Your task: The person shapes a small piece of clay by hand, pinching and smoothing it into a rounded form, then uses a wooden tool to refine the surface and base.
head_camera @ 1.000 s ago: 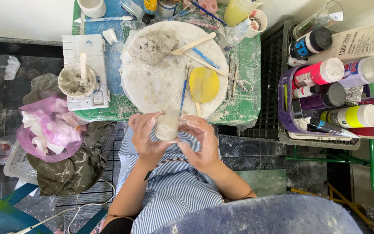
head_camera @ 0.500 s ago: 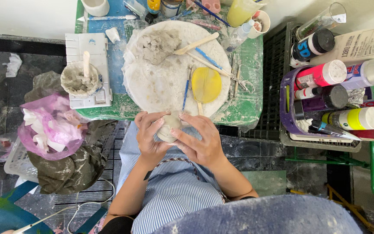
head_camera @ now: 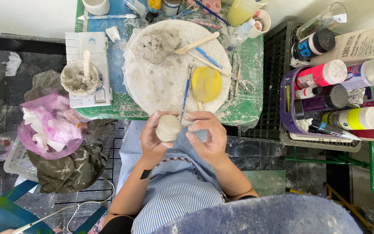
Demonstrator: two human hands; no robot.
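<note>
Right of the counter: a purple basket packed with paint bottles lying on their sides. Neon-pink bottle with white cap on top, a black-capped dark bottle under it, a yellow-green bottle with white cap lower down. Above the basket, a black-capped jar with a blue-and-white label, and a long pale paper-wrapped package with dark print. Left side, a pink plastic bag stuffed with white scraps, resting on a clay-smeared cloth.

Against the frame half a second earlier: the clay ball shows more fully, the left hand's fingers less wrapped over it; the right hand has opened a little. Tools on the board look unmoved.

Hands: left hand cups the ball in a closed grip; right hand sits just beside it, fingers loosely curled, fingertips near the clay, whether touching I cannot tell. The ball is held over the lap, at the near edge of the counter, above a blue-striped apron.

Materials: ball is grey, matte, smooth, rounded. Round white board dusted with dried clay; a rough grey lump at its far side; a flat yellow oval sponge; a thin blue brush; a wooden stick. A clay-crusted cup holds a pale stick.
</note>
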